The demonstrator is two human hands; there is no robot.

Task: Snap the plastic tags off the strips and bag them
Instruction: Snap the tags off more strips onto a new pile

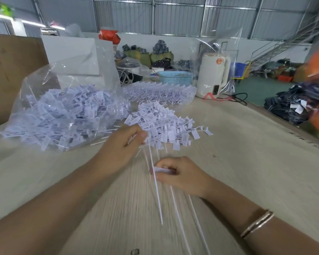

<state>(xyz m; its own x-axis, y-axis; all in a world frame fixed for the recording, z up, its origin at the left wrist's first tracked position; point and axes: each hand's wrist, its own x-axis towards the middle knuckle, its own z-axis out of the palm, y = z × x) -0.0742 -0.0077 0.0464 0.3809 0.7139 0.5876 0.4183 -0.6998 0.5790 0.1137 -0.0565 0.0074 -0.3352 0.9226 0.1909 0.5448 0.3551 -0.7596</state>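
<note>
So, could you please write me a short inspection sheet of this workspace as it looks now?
Surface: pale wood-grain table.
Job's things: clear bag full of tags; loose tag pile; unsnapped strips behind; bare strips near.
Clutter: blue basket, white kettle.
Grips: left hand at the pile, pinching strip ends; right hand holds tags.
Cables: black cord by kettle.
Surroundings: warehouse, stacked garments, staircase.

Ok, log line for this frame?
left hand: gripping tags | right hand: pinching tag strips | clear bag: part-filled
</note>
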